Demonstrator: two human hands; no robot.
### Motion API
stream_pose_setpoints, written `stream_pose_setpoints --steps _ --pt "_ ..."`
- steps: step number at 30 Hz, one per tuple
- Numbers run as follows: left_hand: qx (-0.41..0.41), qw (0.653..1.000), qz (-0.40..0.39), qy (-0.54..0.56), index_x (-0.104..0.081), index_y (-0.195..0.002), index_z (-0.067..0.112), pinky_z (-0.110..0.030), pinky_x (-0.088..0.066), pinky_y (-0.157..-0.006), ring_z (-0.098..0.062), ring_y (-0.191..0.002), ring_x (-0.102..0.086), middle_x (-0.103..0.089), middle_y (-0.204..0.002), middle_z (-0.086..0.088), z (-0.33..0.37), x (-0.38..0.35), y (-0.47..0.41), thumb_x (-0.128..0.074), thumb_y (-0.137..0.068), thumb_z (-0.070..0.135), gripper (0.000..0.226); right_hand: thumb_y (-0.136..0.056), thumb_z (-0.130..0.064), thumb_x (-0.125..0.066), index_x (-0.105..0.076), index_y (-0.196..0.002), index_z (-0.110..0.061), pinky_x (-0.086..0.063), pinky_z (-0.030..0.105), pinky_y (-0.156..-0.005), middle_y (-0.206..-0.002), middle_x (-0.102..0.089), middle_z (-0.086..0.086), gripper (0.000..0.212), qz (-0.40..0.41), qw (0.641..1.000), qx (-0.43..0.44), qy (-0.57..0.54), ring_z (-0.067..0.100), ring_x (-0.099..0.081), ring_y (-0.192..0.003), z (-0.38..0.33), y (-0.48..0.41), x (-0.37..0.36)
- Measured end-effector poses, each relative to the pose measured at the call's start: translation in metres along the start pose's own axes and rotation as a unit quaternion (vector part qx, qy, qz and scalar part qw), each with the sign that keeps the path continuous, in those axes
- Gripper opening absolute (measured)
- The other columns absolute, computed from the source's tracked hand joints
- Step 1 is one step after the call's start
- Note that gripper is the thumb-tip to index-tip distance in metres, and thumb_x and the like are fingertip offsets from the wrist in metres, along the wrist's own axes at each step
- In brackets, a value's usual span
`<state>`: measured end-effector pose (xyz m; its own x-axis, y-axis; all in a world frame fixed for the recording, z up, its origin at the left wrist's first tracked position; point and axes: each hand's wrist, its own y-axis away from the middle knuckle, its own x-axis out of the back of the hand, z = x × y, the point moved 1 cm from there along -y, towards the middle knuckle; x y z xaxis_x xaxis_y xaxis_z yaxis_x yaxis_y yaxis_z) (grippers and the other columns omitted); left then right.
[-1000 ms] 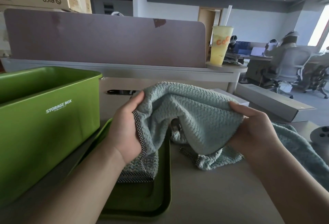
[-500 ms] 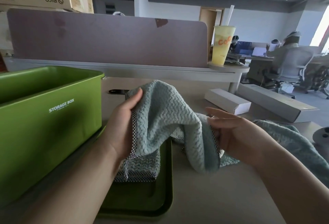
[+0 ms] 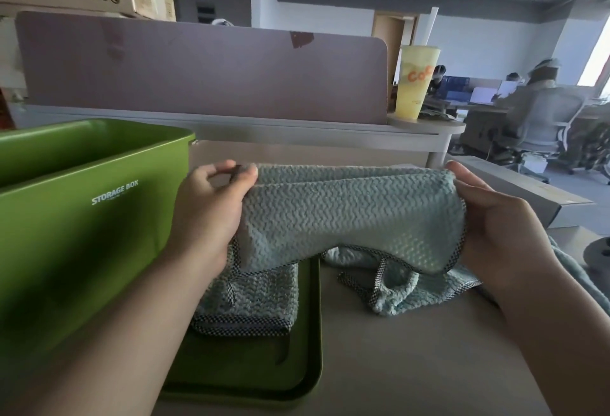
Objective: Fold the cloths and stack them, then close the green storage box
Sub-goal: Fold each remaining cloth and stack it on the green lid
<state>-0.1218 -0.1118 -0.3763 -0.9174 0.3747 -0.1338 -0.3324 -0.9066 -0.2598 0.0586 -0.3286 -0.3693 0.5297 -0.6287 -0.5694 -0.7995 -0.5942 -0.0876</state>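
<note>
left grip and right grip each pinch a cloth end, long axis left-right; folded stack below, nearer left grip.

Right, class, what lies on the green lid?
A folded cloth lies on the green lid. The held cloth and left hand hide its far end.
</note>
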Motion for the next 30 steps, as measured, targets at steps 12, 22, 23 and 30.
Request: stream_pose_setpoints --steps 12,22,23,30 --pt "-0.078 0.995 -0.062 0.034 -0.072 -0.098 0.027 -0.010 -0.045 -0.081 0.009 -0.086 -0.063 -0.071 -0.080 0.027 0.013 0.003 0.002 -0.072 -0.080 0.008 0.026 -0.081 0.005 -0.058 -0.069 -0.107 -0.008 -0.045 0.040 -0.103 -0.103 -0.068 0.010 0.031 0.072 0.977 0.127 0.154 0.019 -0.064 -0.096 -0.009 0.007 -0.005" --pt "-0.266 0.925 0.058 -0.266 -0.069 -0.115 0.019 0.001 -0.034 -0.072 -0.004 -0.082 -0.055 -0.056 -0.095 0.017 0.019 0.010 0.010 -0.076 -0.078 0.017 0.038 -0.085 -0.006 -0.066 -0.070 -0.111 -0.023 -0.044 0.021 -0.078 -0.096 -0.071 0.003 0.032 0.143 0.838 0.275 0.450 0.003 -0.058 -0.076 -0.003 0.006 0.002" --pt "-0.270 0.921 0.065 -0.272 -0.070 -0.114 0.019 -0.007 -0.038 -0.069 -0.009 -0.075 -0.055 -0.058 -0.091 0.014 0.020 0.010 0.011 -0.077 -0.077 0.017 0.037 -0.086 -0.007 -0.065 -0.070 -0.110 -0.024 -0.045 0.018 -0.077 -0.096 -0.071 0.003 0.030 0.145 0.835 0.279 0.453 0.004 -0.059 -0.077 -0.002 0.005 0.004" --pt "-0.297 0.908 0.074 -0.286 -0.071 -0.087 0.023 -0.022 -0.037 -0.064 -0.021 -0.073 -0.058 -0.062 -0.081 0.001 0.017 0.011 0.009 -0.078 -0.074 0.023 0.014 -0.080 -0.031 -0.059 -0.073 -0.091 -0.022 -0.049 0.036 -0.082 -0.088 -0.068 0.007 0.019 0.173 0.803 0.278 0.497 0.024 -0.061 -0.081 0.002 0.001 0.009"
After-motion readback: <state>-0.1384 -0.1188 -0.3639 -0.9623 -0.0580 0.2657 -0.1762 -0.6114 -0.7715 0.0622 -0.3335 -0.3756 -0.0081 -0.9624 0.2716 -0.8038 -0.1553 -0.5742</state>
